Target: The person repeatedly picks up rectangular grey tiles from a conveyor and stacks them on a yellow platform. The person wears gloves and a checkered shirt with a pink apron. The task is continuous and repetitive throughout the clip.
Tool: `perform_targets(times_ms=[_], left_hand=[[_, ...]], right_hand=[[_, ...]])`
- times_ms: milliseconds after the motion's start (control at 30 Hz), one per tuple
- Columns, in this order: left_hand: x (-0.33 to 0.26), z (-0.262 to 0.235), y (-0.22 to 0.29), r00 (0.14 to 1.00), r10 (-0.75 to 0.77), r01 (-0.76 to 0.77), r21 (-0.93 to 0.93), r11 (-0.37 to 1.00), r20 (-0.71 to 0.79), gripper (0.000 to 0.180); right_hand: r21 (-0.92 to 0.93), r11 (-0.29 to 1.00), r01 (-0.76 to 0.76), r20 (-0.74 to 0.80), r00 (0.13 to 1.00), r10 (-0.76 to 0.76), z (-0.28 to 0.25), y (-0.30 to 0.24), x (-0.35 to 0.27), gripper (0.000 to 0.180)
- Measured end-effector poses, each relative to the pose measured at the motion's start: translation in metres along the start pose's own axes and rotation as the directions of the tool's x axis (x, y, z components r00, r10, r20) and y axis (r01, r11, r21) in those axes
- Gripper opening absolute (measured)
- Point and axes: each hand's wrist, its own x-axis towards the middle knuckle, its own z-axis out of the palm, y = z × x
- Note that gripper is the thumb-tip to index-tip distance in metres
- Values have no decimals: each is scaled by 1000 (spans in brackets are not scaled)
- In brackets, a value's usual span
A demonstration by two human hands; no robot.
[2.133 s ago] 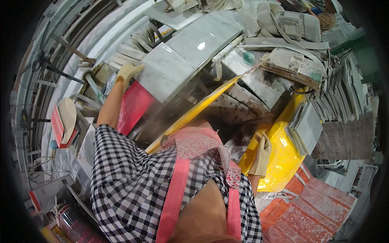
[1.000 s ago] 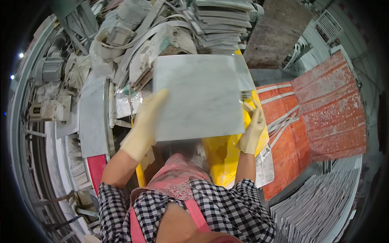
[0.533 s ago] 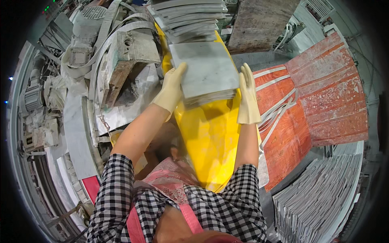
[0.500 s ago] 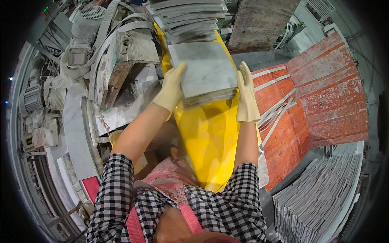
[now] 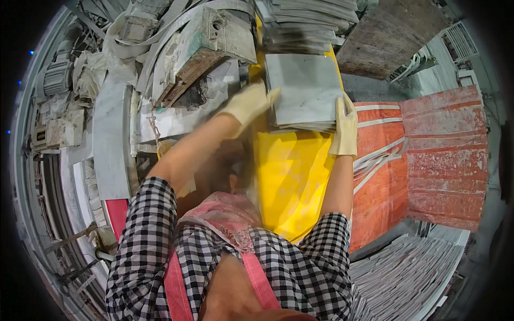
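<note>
A short stack of square, pale grey marble-like tiles (image 5: 305,91) lies on a yellow surface (image 5: 289,171) in front of me. I wear cream rubber gloves on both hands. My left hand (image 5: 249,107) is at the stack's left edge, its thumb reaching the rim of the top tile; it is slightly blurred. On the opposite side, my right hand (image 5: 345,125) grips the right edge, thumb over the top tile and fingers down the side. Just beyond lies a taller, uneven pile of similar tiles (image 5: 305,24).
Dusty machinery (image 5: 209,43) with hoses crowds the left. To the right are orange-red boards (image 5: 380,176) with white straps (image 5: 377,158) across them. Many thin slabs stand in a row (image 5: 407,278) at lower right. A brown board (image 5: 393,37) leans at the far right.
The view has shifted, so the scene sits further right. My right thumb has come over the top tile, where the fingers were straight along the side. My left hand stays by the left edge.
</note>
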Motion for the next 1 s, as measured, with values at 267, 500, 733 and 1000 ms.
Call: perform_targets(times_ms=[267,500,733,1000], left_hand=[[8,78,9,957,-128,86,-169,982,-260,74],[-2,53,6,980,-94,70,-137,988,-178,68],[-129,11,-91,896,396,-433,-190,881,-202,46],[-354,-57,-352,473,-530,351,-401,846,-704,43]], right_hand=[[50,999,6,-4,1000,-6,3,-4,-8,45],[14,999,-35,-39,999,35,0,7,-11,46],[-191,895,403,-229,868,-440,16,-61,-36,47],[-308,513,802,647,571,-505,84,-57,-161,41]])
